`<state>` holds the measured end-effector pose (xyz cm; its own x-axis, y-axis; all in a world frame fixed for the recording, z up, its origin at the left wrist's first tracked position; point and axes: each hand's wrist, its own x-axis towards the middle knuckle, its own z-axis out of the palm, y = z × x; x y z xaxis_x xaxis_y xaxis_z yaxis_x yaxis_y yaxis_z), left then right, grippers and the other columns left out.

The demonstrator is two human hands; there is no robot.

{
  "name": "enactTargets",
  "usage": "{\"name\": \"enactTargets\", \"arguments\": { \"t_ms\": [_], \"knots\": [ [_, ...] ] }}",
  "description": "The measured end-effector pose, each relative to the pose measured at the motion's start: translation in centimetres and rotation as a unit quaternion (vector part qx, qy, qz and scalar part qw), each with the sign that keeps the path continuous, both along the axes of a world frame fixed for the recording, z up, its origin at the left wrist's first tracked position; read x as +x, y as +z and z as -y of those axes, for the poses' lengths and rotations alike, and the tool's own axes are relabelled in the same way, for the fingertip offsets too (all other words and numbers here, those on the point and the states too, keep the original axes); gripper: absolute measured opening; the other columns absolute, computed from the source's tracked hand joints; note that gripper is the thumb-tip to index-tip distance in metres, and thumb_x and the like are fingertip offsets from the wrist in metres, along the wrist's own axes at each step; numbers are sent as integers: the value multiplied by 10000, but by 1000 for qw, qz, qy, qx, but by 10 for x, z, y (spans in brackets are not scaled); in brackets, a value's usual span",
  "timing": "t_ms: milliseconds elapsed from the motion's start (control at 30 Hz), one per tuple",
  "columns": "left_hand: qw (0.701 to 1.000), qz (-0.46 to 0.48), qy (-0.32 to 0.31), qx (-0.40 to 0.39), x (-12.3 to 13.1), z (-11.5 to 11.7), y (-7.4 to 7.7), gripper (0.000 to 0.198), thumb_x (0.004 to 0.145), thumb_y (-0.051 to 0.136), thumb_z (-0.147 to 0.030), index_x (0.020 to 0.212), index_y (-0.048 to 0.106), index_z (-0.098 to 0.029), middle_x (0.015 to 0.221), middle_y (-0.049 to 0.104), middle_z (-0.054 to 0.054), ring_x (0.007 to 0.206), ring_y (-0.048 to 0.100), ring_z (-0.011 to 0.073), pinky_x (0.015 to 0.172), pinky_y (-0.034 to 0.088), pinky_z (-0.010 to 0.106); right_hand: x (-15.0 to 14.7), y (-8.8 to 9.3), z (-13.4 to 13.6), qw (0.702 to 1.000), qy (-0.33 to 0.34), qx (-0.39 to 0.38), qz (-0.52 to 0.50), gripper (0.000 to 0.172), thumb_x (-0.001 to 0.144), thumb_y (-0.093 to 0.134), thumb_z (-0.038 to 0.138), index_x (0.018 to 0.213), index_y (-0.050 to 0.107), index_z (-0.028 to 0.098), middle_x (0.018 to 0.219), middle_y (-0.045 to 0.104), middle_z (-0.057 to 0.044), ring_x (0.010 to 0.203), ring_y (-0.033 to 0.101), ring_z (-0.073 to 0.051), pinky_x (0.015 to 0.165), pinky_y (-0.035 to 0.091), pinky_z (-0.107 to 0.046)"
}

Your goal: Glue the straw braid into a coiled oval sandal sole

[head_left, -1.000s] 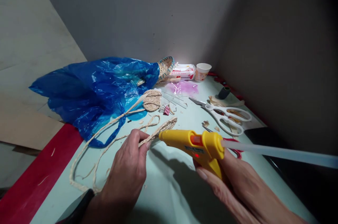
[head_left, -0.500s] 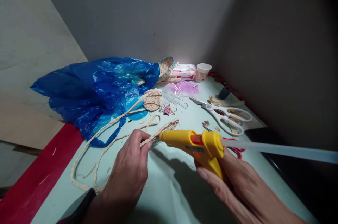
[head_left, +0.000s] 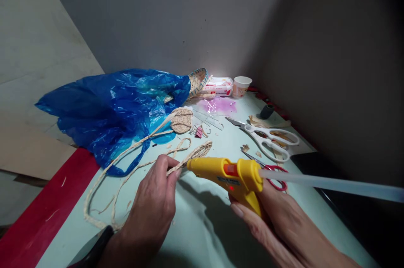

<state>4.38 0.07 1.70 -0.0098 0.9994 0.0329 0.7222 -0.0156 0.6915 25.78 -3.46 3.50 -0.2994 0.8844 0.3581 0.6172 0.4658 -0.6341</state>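
Note:
My left hand (head_left: pixel 151 209) pinches a braided straw cord (head_left: pixel 195 152) against the pale green table (head_left: pixel 202 226), thumb and fingers closed on it. The cord's long tail loops back to the left (head_left: pixel 104 192). My right hand (head_left: pixel 277 226) grips a yellow hot glue gun (head_left: pixel 230 173), whose nozzle points left and nearly touches the cord beside my left thumb. A clear glue stick (head_left: pixel 331 184) juts out of the gun's back to the right.
A crumpled blue plastic bag (head_left: pixel 110 108) lies at the left. A coiled straw disc (head_left: pixel 181 120), pink binder clip (head_left: pixel 198 132), white scissors (head_left: pixel 268 137), red-handled scissors (head_left: pixel 274 177), a paper cup (head_left: pixel 241 86), a tissue pack (head_left: pixel 217 87) and a woven basket piece (head_left: pixel 198 79) lie further back. Walls close off the back and right.
The glue gun has shifted slightly left and down, bringing its nozzle closer to the cord. My left hand has stayed in place on the cord.

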Motion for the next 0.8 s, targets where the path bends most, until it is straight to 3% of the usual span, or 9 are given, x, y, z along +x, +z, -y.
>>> {"name": "enactTargets", "arguments": {
  "t_ms": [267,433,500,600,733,800],
  "knots": [
    [1000,9,1,-28,1,0,2,184,913,356,-397,860,464,-258,837,629,52,804,602,276,745,422,427,3,-1,0,993,31,-85,-82,203,939,522,388,1059,654,292,684,695,-33,528,617,-223,498,495,-309],
    [999,50,11,-13,-3,1,-1,154,925,406,-381,880,486,-258,820,608,16,776,576,246,742,379,385,5,1,-3,974,-9,-156,-164,172,878,622,445,894,702,294,705,689,-50,587,613,-228,530,483,-313],
    [993,114,19,-13,-8,-3,-4,136,907,479,-373,846,501,-253,753,575,-9,718,529,219,709,348,358,6,1,-8,945,-11,-241,-221,231,868,623,495,872,714,282,625,641,-34,515,551,-194,462,429,-290],
    [962,267,26,-46,-16,-12,-9,170,840,617,-366,791,520,-236,695,544,-28,679,463,177,673,330,316,8,-1,-20,860,-18,-370,-352,349,889,571,542,917,720,227,579,581,-4,419,415,-111,399,321,-236],
    [929,363,26,-73,-25,-26,-11,205,823,603,-383,787,505,-207,678,528,-39,548,392,107,532,289,251,16,-15,-38,750,-54,-429,-501,295,845,651,391,809,737,111,720,679,-68,527,562,-110,518,455,-210],
    [912,403,29,-75,-27,-31,-8,212,806,615,-371,774,496,-198,657,520,-44,510,359,84,497,262,232,20,-25,-41,725,-73,-438,-526,224,820,653,288,760,743,92,777,710,-95,574,591,-119,559,498,-215]
  ]
}}
